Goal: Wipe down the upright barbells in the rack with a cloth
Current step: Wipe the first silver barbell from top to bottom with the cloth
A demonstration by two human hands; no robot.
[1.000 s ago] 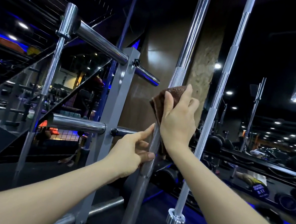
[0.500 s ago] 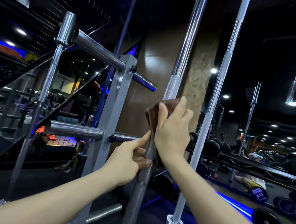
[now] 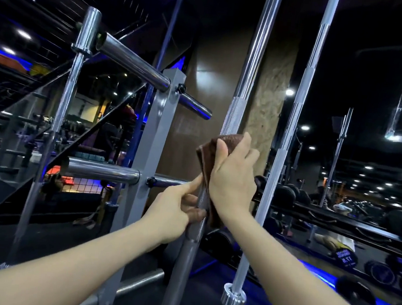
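A chrome upright barbell point(image 3: 250, 58) stands in the middle of the view. My right hand point(image 3: 235, 178) wraps a brown cloth point(image 3: 206, 158) around its knurled part at mid height. Just below, my left hand point(image 3: 176, 212) grips the same bar, index finger stretched up along it towards the cloth. A second upright barbell point(image 3: 299, 108) stands to the right, its collar point(image 3: 233, 297) low near the floor. A third upright barbell point(image 3: 56, 122) stands at the left.
A grey rack post point(image 3: 153, 147) with chrome horizontal pegs point(image 3: 130, 63) stands left of the middle bar. A brown pillar point(image 3: 217, 79) is behind. A dumbbell rack point(image 3: 337, 216) runs along the right, with dark floor below.
My right hand and the cloth have slid down the middle barbell, closing up on my left hand, which keeps its grip on the bar.
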